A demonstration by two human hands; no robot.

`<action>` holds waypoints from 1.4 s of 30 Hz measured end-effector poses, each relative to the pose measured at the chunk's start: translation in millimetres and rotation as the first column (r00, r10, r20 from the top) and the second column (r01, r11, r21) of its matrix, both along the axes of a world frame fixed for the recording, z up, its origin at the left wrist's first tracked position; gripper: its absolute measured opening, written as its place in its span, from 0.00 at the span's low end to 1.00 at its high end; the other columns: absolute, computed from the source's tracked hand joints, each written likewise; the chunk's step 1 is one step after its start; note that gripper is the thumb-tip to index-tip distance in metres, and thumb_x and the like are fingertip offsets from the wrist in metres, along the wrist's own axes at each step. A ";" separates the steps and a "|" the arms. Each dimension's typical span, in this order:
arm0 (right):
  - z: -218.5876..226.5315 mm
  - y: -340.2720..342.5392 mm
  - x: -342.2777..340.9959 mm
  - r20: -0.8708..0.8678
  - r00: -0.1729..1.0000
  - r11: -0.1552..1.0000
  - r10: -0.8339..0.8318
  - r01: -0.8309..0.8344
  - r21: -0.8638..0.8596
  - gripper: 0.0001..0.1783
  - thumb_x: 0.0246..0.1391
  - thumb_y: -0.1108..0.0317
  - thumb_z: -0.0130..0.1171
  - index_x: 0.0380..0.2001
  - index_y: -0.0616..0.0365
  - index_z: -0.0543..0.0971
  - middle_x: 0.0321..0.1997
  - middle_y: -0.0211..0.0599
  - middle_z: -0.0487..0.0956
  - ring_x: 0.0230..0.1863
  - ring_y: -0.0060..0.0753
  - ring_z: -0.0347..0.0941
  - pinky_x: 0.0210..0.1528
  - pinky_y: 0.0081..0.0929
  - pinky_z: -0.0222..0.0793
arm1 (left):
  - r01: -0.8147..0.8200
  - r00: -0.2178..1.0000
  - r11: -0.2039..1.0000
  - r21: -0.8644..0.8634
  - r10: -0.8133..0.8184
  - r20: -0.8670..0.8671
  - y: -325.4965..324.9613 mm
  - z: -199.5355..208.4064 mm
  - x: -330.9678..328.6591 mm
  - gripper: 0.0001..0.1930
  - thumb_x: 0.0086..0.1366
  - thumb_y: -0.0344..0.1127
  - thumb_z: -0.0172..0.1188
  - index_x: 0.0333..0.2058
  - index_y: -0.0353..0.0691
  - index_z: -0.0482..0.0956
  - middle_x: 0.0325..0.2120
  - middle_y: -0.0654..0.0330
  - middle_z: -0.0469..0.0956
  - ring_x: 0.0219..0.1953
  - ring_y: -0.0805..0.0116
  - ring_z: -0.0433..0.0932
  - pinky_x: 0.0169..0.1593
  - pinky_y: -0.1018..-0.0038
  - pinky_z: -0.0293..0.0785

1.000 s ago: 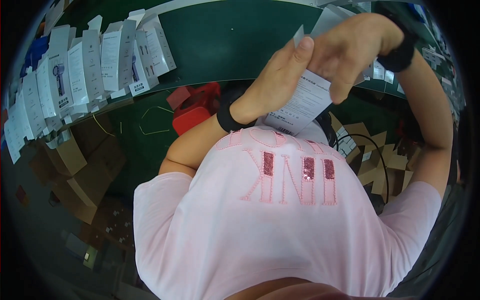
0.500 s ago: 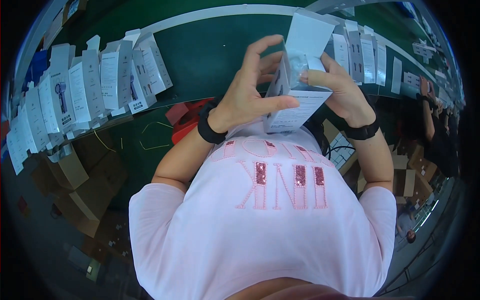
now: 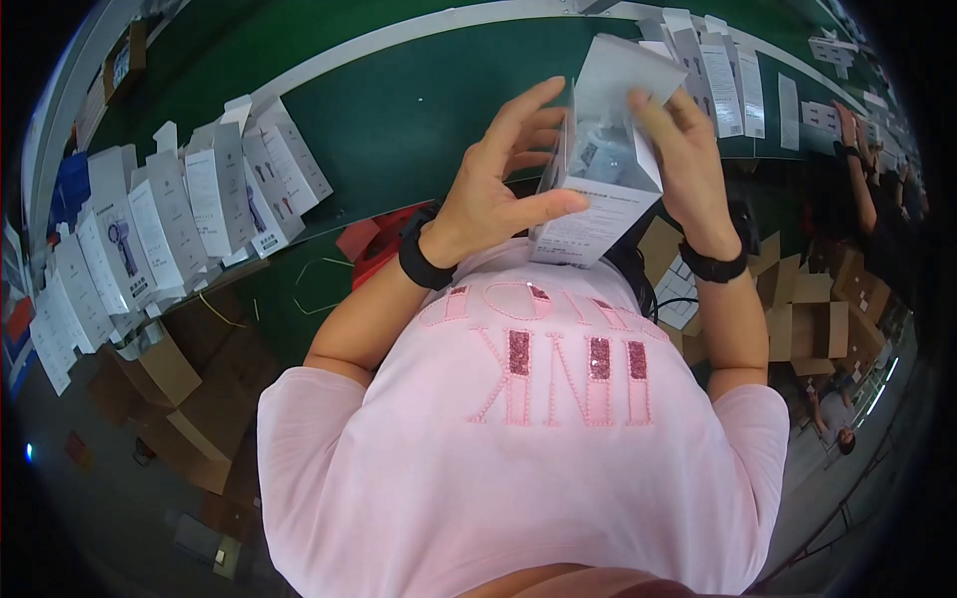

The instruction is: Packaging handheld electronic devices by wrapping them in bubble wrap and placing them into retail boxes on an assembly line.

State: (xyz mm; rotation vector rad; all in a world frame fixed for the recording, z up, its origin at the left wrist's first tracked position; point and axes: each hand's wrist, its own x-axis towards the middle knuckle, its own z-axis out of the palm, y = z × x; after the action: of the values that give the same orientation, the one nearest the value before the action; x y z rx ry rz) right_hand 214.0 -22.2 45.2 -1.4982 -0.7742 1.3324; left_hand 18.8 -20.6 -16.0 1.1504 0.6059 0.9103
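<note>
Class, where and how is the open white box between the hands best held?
Probably grip the white box by its outer side walls, below the opening, coming from left and right: its straight sides offer flat holds, while the raised flap looks thin and might bend.

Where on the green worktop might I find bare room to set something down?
Apart from a white speck, the green worktop is bare between the left row of white cartons, the left hand and the pale rail. Crowded: that row, and the right-hand cartons beyond the open carton.
</note>
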 end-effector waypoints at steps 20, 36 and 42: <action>-2.4 -52.2 48.0 0.399 0.879 0.941 0.260 -0.324 0.100 0.19 0.61 0.64 0.56 0.51 0.64 0.78 0.59 0.44 0.76 0.59 0.34 0.70 0.62 0.32 0.62 | 0.327 0.945 0.914 -0.241 -0.322 0.061 20.0 -18.5 49.4 0.37 0.53 0.36 0.73 0.59 0.42 0.63 0.51 0.48 0.72 0.48 0.61 0.76 0.51 0.68 0.75; 37.5 -86.4 256.6 0.698 0.693 0.828 0.179 -0.489 0.273 0.41 0.39 0.61 0.74 0.60 0.56 0.71 0.68 0.50 0.63 0.65 0.52 0.63 0.65 0.38 0.58 | 0.254 0.967 0.950 -0.181 -0.243 0.082 -8.1 51.3 246.5 0.23 0.61 0.26 0.65 0.55 0.31 0.73 0.56 0.57 0.70 0.55 0.68 0.71 0.56 0.72 0.70; 49.2 -62.0 394.1 0.837 0.456 0.871 -0.302 -0.224 0.437 0.34 0.41 0.70 0.69 0.56 0.58 0.72 0.53 0.41 0.72 0.55 0.37 0.69 0.58 0.31 0.63 | 0.101 0.985 0.986 0.135 -0.080 -0.152 -13.5 68.0 301.7 0.36 0.63 0.46 0.62 0.65 0.36 0.60 0.64 0.51 0.61 0.69 0.58 0.54 0.69 0.61 0.49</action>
State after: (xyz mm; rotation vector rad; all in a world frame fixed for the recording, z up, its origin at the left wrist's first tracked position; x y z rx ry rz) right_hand 608.1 -84.1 94.5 -1.7049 -1.5983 0.0851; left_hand 320.5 -34.1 52.0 1.3714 0.6099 0.8059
